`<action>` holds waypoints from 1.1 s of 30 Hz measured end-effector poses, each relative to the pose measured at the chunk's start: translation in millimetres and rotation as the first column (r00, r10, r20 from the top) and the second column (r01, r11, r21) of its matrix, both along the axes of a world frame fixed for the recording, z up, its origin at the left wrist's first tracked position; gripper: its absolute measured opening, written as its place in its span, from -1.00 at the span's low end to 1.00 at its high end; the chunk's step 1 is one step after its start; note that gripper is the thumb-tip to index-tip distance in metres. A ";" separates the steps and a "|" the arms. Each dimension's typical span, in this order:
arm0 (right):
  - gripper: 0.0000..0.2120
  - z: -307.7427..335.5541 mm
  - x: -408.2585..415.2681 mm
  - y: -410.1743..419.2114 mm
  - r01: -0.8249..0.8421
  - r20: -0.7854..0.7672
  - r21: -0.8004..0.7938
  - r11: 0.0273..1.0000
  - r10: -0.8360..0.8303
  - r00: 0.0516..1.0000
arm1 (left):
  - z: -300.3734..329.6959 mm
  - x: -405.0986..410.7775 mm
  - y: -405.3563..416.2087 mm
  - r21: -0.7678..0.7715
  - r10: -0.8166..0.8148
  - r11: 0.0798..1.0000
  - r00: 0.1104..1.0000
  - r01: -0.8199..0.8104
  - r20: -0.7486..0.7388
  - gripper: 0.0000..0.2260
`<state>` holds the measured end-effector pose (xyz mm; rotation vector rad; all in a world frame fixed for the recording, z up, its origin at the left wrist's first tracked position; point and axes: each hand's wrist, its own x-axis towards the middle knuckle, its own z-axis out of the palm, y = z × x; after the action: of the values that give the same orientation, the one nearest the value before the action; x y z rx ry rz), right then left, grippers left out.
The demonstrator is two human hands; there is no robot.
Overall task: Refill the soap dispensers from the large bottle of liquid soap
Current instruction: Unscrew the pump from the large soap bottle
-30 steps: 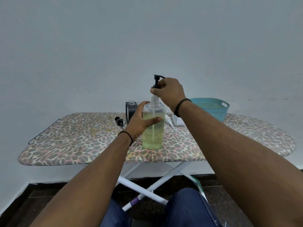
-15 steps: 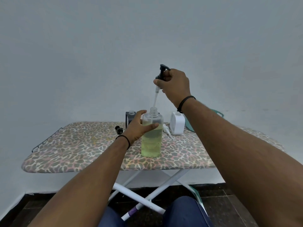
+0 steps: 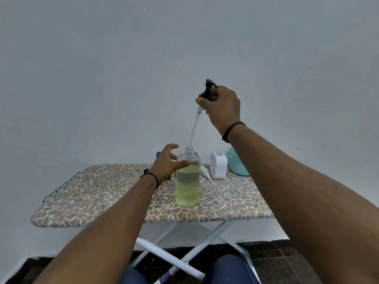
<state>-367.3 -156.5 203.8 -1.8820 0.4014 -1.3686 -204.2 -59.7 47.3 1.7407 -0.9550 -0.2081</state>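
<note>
Standing upright at the centre of the frame, on the leopard-print ironing board (image 3: pixel 98 193), was one clear bottle (image 3: pixel 187 181), partly filled with yellow-green liquid soap, its threaded neck uncapped.

Left hand (image 3: pixel 166 166): placed against the bottle's left shoulder, fingers (image 3: pixel 185 162) loosely spread, one lying across the front of the bottle, the others lifted clear of it.

Right hand (image 3: pixel 222 107): raised above and right of the bottle, fingers curled round the collar of a black pump head (image 3: pixel 206 90). The pump's clear dip tube (image 3: pixel 193 130) slanted down and left, its lower end at the mouth of the bottle; whether the end was inside the neck could not be told.

Behind the bottle, centre right: one white dispenser (image 3: pixel 218 166), with a white pump (image 3: pixel 206 175) lying on the board just left of it. Further right, partly hidden by the right forearm: one teal basket (image 3: pixel 235 165). A dark object behind the left hand was mostly hidden.
</note>
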 end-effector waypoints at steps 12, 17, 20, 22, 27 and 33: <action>-0.77 10.9 -7.8 6.4 0.018 0.002 -0.017 1.000 -0.018 1.000 | 8.2 -1.0 4.2 0.015 0.024 1.000 0.999 -0.024 0.037 -0.31; -0.77 27.8 -18.5 11.4 0.012 0.049 -0.024 1.000 -0.011 0.999 | 25.7 -8.0 5.5 -0.034 0.030 0.999 0.997 -0.028 0.071 -0.34; -0.75 42.8 -28.0 12.7 0.018 0.079 -0.040 0.999 -0.015 0.997 | 37.6 -11.5 7.3 -0.026 0.007 1.000 0.993 -0.004 0.115 -0.33; -0.75 52.6 -34.1 12.2 0.017 0.099 -0.050 0.999 -0.012 0.995 | 43.6 -13.6 8.0 -0.028 0.002 1.000 0.992 0.001 0.129 -0.32; -0.80 64.1 -47.8 1.5 0.083 0.089 -0.115 0.990 -0.073 0.993 | 53.6 -19.2 5.8 -0.045 -0.003 0.999 0.990 0.010 0.140 -0.31; -0.81 33.7 -56.7 -26.2 0.127 -0.185 -0.345 0.930 -0.200 0.962 | 50.2 -23.2 -0.7 -0.050 -0.020 0.998 0.989 0.028 0.146 -0.31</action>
<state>-424.0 -182.6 237.5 -2.3339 0.4705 -1.4118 -227.4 -60.4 97.5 1.7148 -1.0782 -0.0715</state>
